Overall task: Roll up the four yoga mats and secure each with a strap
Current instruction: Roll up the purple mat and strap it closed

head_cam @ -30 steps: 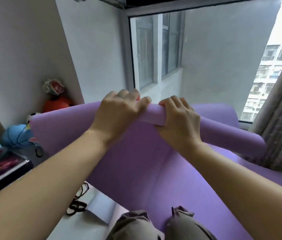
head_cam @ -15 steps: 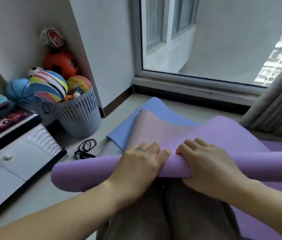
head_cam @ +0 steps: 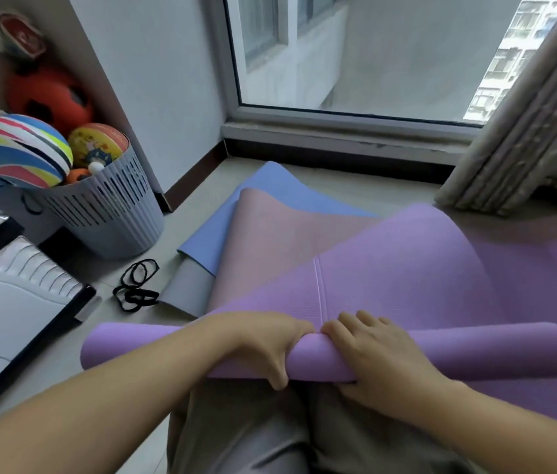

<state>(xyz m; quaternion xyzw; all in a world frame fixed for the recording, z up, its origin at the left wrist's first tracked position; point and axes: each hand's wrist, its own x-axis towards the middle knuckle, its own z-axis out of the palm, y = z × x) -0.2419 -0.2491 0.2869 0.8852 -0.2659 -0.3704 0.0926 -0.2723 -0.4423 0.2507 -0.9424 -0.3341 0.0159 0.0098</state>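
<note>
Grip locked on both sides: left hand (head_cam: 263, 343) and right hand (head_cam: 379, 357) curl round the rolled end of the purple foam yoga mat (head_cam: 407, 278), over the lap. Beyond, a pink foam mat (head_cam: 280, 241) overlaps a blue foam mat (head_cam: 270, 186) on the floor (head_cam: 202, 179), black elastic straps (head_cam: 137, 285) just left.

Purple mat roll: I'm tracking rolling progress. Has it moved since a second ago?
Yes. The purple mat roll came down: a second ago it hid the basket of balls; now it lies below the basket, across the lap.

Left grip (head_cam: 263, 343), right grip (head_cam: 376, 354), both curled.
</note>
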